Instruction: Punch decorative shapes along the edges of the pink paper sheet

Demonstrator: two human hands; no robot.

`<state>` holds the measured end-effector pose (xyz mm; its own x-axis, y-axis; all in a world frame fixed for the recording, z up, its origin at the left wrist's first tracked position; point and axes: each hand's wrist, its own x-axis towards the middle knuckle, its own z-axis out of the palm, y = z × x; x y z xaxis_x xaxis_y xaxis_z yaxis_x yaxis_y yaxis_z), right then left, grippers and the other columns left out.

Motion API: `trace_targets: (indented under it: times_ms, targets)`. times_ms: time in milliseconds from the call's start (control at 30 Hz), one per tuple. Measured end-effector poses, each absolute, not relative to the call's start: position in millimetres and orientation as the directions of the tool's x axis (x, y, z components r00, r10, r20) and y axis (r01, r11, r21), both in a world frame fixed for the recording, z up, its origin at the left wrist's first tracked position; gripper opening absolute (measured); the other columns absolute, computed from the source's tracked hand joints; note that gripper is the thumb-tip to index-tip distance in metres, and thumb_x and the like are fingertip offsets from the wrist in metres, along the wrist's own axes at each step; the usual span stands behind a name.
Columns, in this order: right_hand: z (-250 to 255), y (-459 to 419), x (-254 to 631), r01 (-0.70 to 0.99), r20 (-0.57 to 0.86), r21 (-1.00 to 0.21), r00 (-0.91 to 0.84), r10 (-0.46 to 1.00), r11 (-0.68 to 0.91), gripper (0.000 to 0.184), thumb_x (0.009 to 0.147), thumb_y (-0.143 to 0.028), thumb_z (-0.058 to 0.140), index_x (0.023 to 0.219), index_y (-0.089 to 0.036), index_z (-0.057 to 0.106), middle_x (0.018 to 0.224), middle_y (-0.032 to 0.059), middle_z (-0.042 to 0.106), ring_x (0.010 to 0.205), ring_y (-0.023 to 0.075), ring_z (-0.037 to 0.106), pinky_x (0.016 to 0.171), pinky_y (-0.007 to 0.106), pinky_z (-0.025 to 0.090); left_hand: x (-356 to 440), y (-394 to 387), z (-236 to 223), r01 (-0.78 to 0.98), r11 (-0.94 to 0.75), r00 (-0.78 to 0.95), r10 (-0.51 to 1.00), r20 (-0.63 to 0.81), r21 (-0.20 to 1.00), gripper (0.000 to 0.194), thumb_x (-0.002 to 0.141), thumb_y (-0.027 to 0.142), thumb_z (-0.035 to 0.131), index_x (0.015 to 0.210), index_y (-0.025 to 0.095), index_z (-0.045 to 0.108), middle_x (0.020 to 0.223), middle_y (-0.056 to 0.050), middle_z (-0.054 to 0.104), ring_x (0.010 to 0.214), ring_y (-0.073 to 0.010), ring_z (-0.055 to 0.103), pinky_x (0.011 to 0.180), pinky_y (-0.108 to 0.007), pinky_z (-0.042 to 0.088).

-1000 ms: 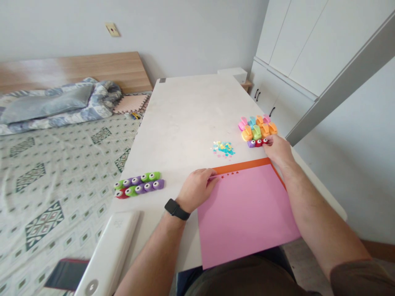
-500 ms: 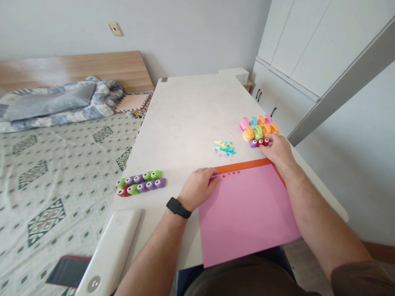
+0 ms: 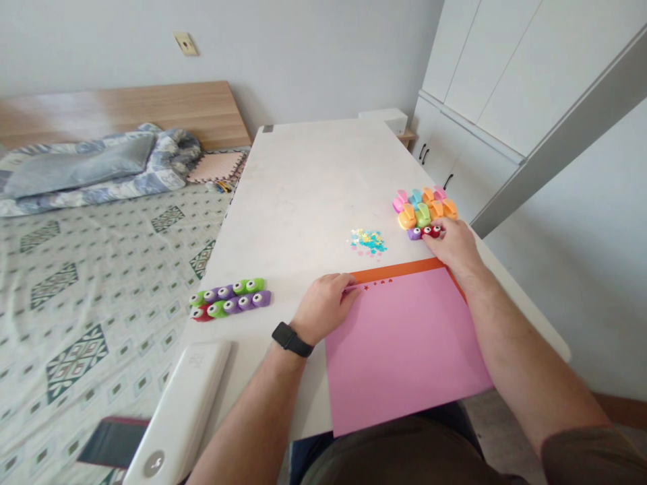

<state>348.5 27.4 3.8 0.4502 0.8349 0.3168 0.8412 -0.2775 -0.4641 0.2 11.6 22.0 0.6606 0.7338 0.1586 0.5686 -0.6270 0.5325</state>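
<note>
Head view. L hand (image 3: 323, 306) at upper-left corner of pink sheet (image 3: 404, 350), thumb & fingers closed over the edge, looks pinched. R hand (image 3: 457, 246) well apart from L, fingertips touching the red punches (image 3: 437, 231), right end of a short row w/ a purple punch (image 3: 414, 234); can't tell if grip is firm or just contact.

Pink sheet flat on bench (image 3: 303, 182), near edge by the person's lap; orange sheet (image 3: 399, 269) under it, showing along top & R side. Small cut-outs (star, dot, hearts approx.) near pink top edge, just R of L fingers.

Change: v. little over last sec. L hand & sheet same; R thumb now a bit further L along front of red punches. Reads as R hand sorting out its hold on a punch while L steadies paper; row itself not lifted.

Also: confetti pile (image 3: 368, 241) beyond sheet; lever-type punches (image 3: 422, 214) just behind the short row; two rows of green/purple/red punches (image 3: 246, 302) at L; white device (image 3: 176, 411) near-L.
</note>
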Motion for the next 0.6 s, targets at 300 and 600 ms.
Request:
trace_targets:
  times_ms: [300, 600]
  targets:
    - [-0.7, 29.6, 351.5, 0.847, 0.329, -0.462, 0.440, 0.836, -0.264, 0.033, 0.075, -0.038, 0.075, 0.103, -0.021, 0.074, 0.106, 0.0128, 0.069, 0.089, 0.0272, 0.065, 0.084, 0.043, 0.053, 0.2, 11.9, 20.2, 0.572, -0.627, 0.656, 0.737, 0.163, 0.530, 0.015, 0.100, 0.027, 0.056, 0.102, 0.020, 0.069, 0.095, -0.006, 0.075, 0.089, -0.0210, 0.070, 0.083, -0.034, 0.053]
    - [0.3, 29.0, 351.6, 0.832, 0.296, -0.485, 0.447, 0.844, -0.271, 0.037, 0.074, -0.036, 0.075, 0.107, -0.021, 0.074, 0.107, 0.0125, 0.067, 0.091, 0.0280, 0.064, 0.089, 0.047, 0.053, -0.1, 11.8, 19.5, 0.573, -0.625, 0.657, 0.737, 0.159, 0.530, 0.015, 0.100, 0.027, 0.056, 0.102, 0.020, 0.069, 0.095, -0.006, 0.075, 0.088, -0.0213, 0.069, 0.082, -0.034, 0.052]
